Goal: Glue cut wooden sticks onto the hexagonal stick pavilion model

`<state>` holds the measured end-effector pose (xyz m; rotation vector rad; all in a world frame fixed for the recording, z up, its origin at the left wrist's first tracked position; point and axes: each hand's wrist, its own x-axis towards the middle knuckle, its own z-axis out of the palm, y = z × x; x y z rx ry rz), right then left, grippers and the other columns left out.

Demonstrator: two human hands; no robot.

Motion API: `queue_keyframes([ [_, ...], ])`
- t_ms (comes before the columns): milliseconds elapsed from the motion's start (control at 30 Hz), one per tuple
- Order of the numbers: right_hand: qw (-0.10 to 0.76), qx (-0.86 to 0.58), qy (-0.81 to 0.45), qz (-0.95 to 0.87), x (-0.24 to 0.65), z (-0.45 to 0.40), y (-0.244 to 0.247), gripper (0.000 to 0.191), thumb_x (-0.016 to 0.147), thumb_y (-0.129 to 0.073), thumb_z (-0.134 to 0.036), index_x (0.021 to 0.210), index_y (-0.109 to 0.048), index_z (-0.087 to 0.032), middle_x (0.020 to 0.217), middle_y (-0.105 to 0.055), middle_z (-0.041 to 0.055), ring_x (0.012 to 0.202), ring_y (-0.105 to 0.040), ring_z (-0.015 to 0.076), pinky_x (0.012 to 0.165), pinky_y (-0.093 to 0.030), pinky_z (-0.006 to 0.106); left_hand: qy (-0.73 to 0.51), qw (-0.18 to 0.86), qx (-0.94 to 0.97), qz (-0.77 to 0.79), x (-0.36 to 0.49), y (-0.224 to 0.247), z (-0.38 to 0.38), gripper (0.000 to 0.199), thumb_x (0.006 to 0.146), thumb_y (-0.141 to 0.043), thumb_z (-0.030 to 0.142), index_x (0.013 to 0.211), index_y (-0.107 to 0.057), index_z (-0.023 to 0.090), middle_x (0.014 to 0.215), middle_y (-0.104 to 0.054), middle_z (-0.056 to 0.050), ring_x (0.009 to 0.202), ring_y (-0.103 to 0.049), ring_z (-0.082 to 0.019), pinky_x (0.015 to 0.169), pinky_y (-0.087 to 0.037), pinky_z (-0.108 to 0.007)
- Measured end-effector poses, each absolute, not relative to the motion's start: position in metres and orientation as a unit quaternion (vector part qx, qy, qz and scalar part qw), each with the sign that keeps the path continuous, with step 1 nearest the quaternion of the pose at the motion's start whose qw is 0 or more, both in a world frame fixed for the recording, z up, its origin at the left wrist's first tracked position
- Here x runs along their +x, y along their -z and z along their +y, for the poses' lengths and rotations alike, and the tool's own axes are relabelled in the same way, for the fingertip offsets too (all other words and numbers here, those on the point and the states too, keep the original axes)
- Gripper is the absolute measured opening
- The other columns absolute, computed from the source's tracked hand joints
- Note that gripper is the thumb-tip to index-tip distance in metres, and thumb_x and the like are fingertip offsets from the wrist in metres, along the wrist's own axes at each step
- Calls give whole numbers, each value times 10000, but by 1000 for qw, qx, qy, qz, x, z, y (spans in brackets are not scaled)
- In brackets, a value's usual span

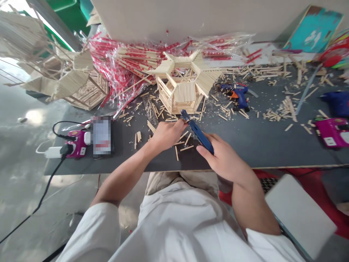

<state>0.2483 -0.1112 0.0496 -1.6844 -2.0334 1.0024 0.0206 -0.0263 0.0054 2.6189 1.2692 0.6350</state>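
Observation:
My right hand [222, 154] is wrapped round the handle of a blue hand tool [200, 134], whose dark head points up and left. Close to that head, my left hand [168, 134] has its fingers pressed together; what they hold, if anything, is too small to make out. Just beyond both hands stands a pavilion-like model [185, 92] built of pale wooden sticks. Short cut sticks [187, 148] lie on the dark table around and below my hands.
A phone [102, 136] and a pink power strip [77, 143] lie at the left, below a larger stick model [87, 89]. Wrapped stick bundles [139, 54] are behind. A blue glue gun [240, 95] and scraps are to the right.

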Motion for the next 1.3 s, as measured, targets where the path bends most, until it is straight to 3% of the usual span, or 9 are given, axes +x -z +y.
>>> queue_keyframes([
  [300, 178, -593, -351, -703, 249, -110, -47, 435, 1061, -484, -496, 1333, -643, -196, 1288, -698, 135, 1192, -680, 301, 1016, -497, 408, -230, 55, 879, 413, 20, -1, -26, 415, 1135, -305, 378, 913, -598, 185, 651, -675, -41, 535, -604, -144, 539, -250, -278],
  [500, 132, -650, -349, -662, 245, -108, -42, 432, 1033, -477, -621, 1049, -683, -242, 898, -757, 64, 849, -712, 288, 752, -452, 361, -250, 53, 878, 404, 21, 0, -26, 425, 1138, -303, 383, 890, -587, 188, 632, -651, -28, 529, -584, -134, 540, -254, -272],
  [667, 144, -662, -276, -681, 238, -115, -35, 511, 1045, -418, -667, 1033, -658, -216, 1029, -742, 116, 983, -698, 312, 825, -440, 368, -249, 36, 881, 400, 21, 0, -26, 463, 1143, -258, 377, 943, -621, 170, 624, -656, -31, 536, -604, -141, 542, -266, -274],
  [967, 152, -674, -213, -690, 232, -122, -23, 603, 1076, -273, -677, 1029, -632, -195, 1037, -741, 143, 927, -697, 312, 746, -400, 364, -233, 63, 884, 401, 19, 7, -22, 360, 1114, -312, 326, 1127, -625, 149, 667, -695, -37, 579, -659, -155, 552, -309, -279],
  [1300, 139, -653, -236, -706, 240, -110, -24, 574, 1079, -271, -680, 886, -565, -227, 860, -719, 99, 817, -679, 282, 705, -346, 346, -226, 44, 879, 417, 20, 5, -21, 385, 1127, -304, 359, 952, -595, 178, 726, -731, -77, 603, -677, -168, 556, -307, -286],
])
